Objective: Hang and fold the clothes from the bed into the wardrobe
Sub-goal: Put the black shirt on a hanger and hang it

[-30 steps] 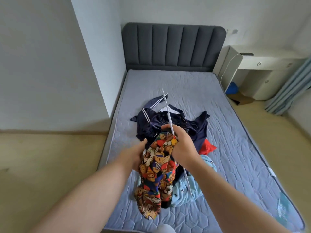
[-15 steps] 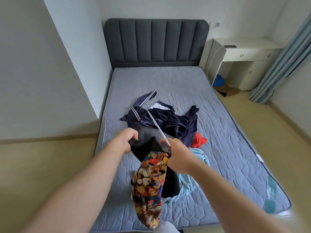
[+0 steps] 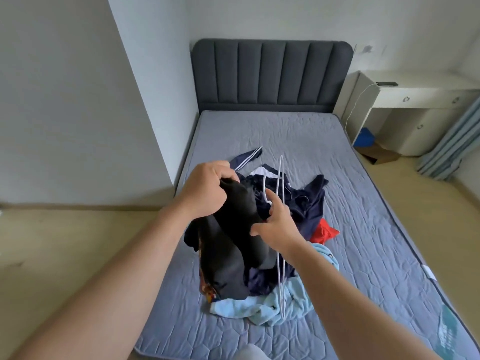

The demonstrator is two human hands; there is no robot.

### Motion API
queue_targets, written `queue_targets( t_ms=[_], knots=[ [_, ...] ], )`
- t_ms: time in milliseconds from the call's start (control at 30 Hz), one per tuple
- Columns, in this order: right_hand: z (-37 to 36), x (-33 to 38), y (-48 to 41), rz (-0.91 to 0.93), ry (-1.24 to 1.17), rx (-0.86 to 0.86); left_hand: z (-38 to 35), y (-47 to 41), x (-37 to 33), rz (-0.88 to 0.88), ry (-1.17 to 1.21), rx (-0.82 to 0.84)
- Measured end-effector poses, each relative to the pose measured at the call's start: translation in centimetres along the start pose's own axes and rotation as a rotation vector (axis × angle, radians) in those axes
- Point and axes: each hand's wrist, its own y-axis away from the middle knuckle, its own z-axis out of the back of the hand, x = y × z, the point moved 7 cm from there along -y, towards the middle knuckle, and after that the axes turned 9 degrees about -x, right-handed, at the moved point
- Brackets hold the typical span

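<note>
Above the bed (image 3: pixel 298 136) I hold up a garment (image 3: pixel 228 245) whose black inside faces me; a strip of its colourful bear print shows at the bottom hem. My left hand (image 3: pixel 205 188) grips its top edge. My right hand (image 3: pixel 278 224) pinches the cloth lower down and also holds a thin white wire hanger (image 3: pixel 280 178), which stands nearly upright. Below lie a navy jacket with white stripes (image 3: pixel 306 201), a red piece (image 3: pixel 324 232) and a light blue garment (image 3: pixel 283 300).
A dark grey padded headboard (image 3: pixel 272 76) stands at the far end. A white desk (image 3: pixel 415 100) with a cable and a blue striped curtain (image 3: pixel 452 146) are to the right. A wall corner (image 3: pixel 145 100) juts out left of the bed. No wardrobe is in view.
The garment has been turned so its black inside now faces me and the bear print is almost hidden. My left hand rose with the top edge; the hanger swung more upright.
</note>
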Motion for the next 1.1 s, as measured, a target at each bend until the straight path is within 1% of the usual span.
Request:
queue_targets(
  t_ms=[100, 167, 267, 367, 400, 467, 600, 667, 733, 800, 833, 900, 967, 1000, 1033, 1100],
  knots=[
    [-1.1, 1.8, -0.3, 0.036, -0.123, 0.056, 2.1, 0.2, -0.9, -0.061, -0.051, -0.062],
    [-2.0, 2.6, -0.4, 0.048, -0.144, 0.116, 3.6, 0.4, -1.0, -0.084, -0.073, -0.142],
    [-3.9, 3.8, 0.5, 0.127, -0.098, 0.241, 5.5, 1.1, -0.8, -0.076, -0.088, -0.253],
    [-5.3, 4.5, 1.5, 0.137, -0.196, 0.311, 6.9, 2.0, -0.1, -0.039, -0.127, -0.362],
    [-5.5, 4.7, 1.7, 0.142, -0.190, 0.298, 7.1, 2.3, 0.2, -0.022, -0.150, -0.387],
    [-5.3, 4.9, 1.7, 0.162, -0.103, 0.207, 7.4, 2.8, 1.2, 0.038, -0.208, -0.414],
    [-4.0, 5.1, 1.3, 0.195, -0.044, -0.014, 7.3, 3.8, 3.7, 0.136, -0.354, -0.399],
    [-3.2, 5.2, 1.1, 0.211, -0.024, -0.106, 6.7, 4.5, 4.5, 0.169, -0.340, -0.376],
    [-2.3, 5.3, 0.9, 0.206, -0.035, -0.200, 5.5, 5.1, 4.9, 0.202, -0.283, -0.299],
    [-1.2, 5.5, 0.7, 0.202, -0.036, -0.293, 4.0, 5.7, 5.7, 0.315, -0.159, -0.168],
    [-0.9, 5.5, 0.6, 0.203, -0.034, -0.321, 3.0, 6.1, 6.1, 0.415, -0.050, -0.088],
    [-0.6, 5.7, 0.4, 0.216, -0.031, -0.340, 1.0, 6.9, 6.5, 0.598, 0.258, 0.046],
    [-0.4, 6.2, 0.4, 0.256, -0.032, -0.344, -1.2, 7.5, 6.5, 0.727, 0.573, 0.149],
    [-0.3, 6.5, 0.5, 0.285, -0.027, -0.344, -2.1, 7.7, 6.5, 0.794, 0.680, 0.185],
    [-0.2, 6.9, 0.7, 0.317, -0.019, -0.344, -2.7, 7.9, 6.5, 0.864, 0.733, 0.204],
    [0.3, 7.8, 1.1, 0.389, -0.013, -0.345, -3.3, 7.9, 6.7, 0.937, 0.701, 0.227]
  ],
)
